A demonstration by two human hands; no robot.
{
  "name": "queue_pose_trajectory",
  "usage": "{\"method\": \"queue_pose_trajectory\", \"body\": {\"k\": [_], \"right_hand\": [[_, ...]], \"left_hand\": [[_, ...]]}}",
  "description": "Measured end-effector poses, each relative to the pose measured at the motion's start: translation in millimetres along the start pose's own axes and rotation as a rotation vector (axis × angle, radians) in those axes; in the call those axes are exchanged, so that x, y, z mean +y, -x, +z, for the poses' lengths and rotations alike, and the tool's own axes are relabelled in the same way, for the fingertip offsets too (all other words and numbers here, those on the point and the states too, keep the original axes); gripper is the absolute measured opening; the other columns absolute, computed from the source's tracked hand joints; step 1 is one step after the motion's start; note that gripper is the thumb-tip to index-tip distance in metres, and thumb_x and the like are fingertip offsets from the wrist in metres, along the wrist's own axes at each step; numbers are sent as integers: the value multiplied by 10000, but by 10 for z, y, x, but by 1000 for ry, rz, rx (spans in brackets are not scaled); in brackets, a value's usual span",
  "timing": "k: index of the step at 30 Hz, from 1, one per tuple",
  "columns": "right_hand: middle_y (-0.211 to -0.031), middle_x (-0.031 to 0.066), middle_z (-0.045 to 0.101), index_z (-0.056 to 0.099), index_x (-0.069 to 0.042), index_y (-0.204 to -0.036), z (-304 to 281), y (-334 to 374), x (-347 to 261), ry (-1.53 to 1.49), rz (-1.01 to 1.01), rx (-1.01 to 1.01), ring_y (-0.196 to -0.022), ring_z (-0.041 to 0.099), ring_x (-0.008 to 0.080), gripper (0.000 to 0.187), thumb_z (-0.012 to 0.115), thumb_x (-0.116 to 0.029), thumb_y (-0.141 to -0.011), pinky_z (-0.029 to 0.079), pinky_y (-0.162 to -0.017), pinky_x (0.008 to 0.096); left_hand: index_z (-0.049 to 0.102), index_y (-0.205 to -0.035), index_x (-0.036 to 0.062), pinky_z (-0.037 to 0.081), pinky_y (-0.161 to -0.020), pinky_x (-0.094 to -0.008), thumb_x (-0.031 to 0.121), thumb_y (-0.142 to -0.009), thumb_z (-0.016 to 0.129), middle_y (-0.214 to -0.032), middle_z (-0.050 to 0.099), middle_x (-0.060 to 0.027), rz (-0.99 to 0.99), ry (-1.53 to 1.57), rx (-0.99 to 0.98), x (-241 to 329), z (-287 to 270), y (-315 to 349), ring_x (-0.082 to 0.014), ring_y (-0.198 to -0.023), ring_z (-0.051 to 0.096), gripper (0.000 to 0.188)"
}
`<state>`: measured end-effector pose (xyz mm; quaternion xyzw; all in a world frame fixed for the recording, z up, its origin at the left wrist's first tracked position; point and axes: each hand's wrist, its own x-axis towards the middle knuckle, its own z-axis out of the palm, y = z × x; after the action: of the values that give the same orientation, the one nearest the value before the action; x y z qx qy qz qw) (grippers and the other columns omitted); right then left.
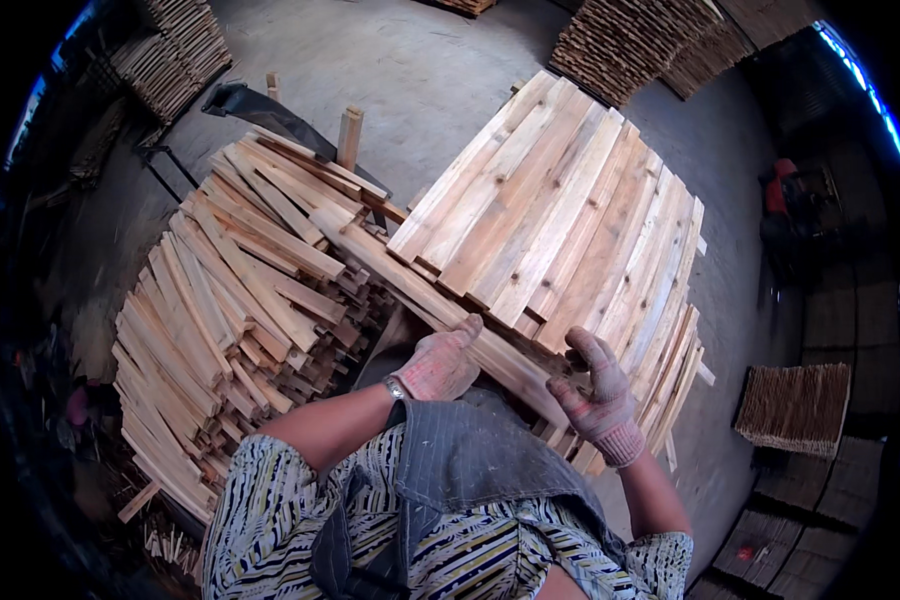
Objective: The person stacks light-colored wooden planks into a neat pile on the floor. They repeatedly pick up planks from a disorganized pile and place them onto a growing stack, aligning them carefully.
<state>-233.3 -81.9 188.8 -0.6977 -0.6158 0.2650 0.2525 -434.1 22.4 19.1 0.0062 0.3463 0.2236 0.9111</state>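
A long pale wooden board (515,372) lies slantwise in front of me, blurred in part, running from the loose pile at left toward my right hand. My left hand (440,364), in a pinkish-white work glove, is closed on its near edge. Close to the board's right end is my right hand (602,402), gloved alike, its thumb and forefinger apart; the thumb is at the board, but whether it presses on it I cannot tell. Just beyond both hands, planks (560,210) lie side by side in a flat layer on a stack.
A big heap of loose wooden strips (230,300) rises at my left. An upright wooden post (350,138) stands behind it. Further stacks of wood (630,45) are at the far side, another stack (795,408) at right. A red machine (778,190) is at the far right.
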Motion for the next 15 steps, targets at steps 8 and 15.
{"method": "queue_pose_trajectory", "body": {"k": [8, 15], "right_hand": [[-1285, 204, 572, 494, -47, -1394, 40, 56, 199, 15, 2, 41, -1150, 617, 339, 642, 787, -198, -843, 516, -988, 393], [-1248, 186, 614, 510, -56, -1382, -39, 102, 341, -188, 102, 151, -1171, 620, 327, 564, 733, -234, -896, 521, -997, 383]], "left_hand": [[519, -1287, -69, 460, -1069, -366, 232, -1059, 511, -1256, 590, -156, -18, -206, 105, 63, 279, 115, -247, -1196, 559, 378], [438, -1362, 1, 401, -1123, -562, 193, -1014, 594, -1283, 539, -134, 89, -171, 8, 155, 551, 208, -301, -1218, 521, 427]]}}
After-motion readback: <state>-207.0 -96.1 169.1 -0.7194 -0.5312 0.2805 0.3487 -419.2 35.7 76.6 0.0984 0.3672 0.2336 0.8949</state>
